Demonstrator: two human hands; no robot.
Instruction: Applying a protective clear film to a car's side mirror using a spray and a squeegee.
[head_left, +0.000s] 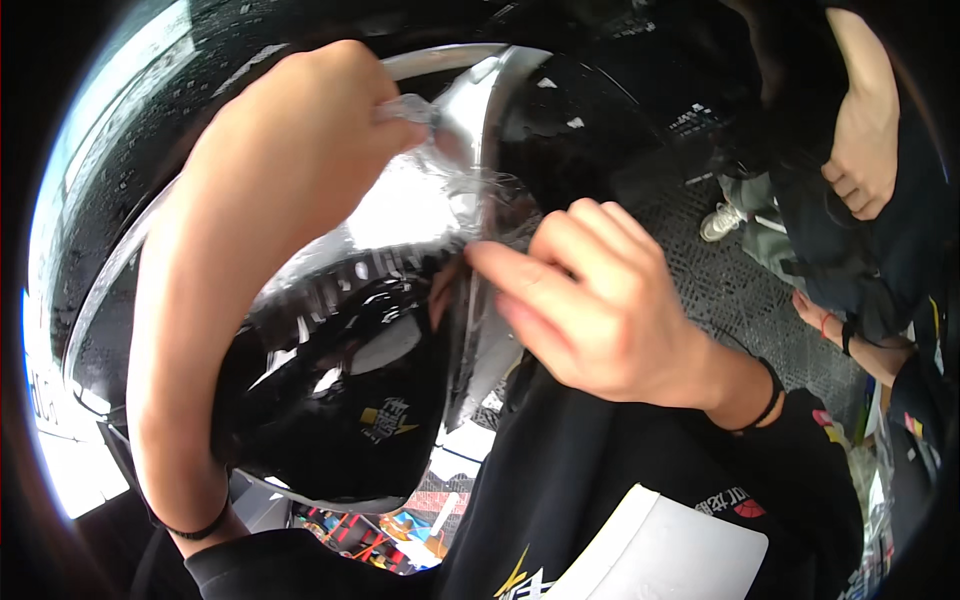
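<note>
A glossy black car body panel (337, 457) with a curved edge lies before me. Clear plastic film (450, 161) lies over part of it, wrinkled and bright with reflected light. My left hand (322, 120) reaches over the panel from the left and pinches a bunched bit of the film at its upper part. On the other side, my right hand (600, 307) has its index fingertip against the film near the panel's edge, with the other fingers curled. Whether that hand also grips film between thumb and finger cannot be made out. The left hand hides part of the panel behind it.
A white flat plastic piece (667, 547) lies against my black shirt (570, 465). Another person's hand (862, 172) and shoe (721, 222) show at the right, over dark textured flooring (697, 277). Several tools and packets (375, 536) lie below the panel.
</note>
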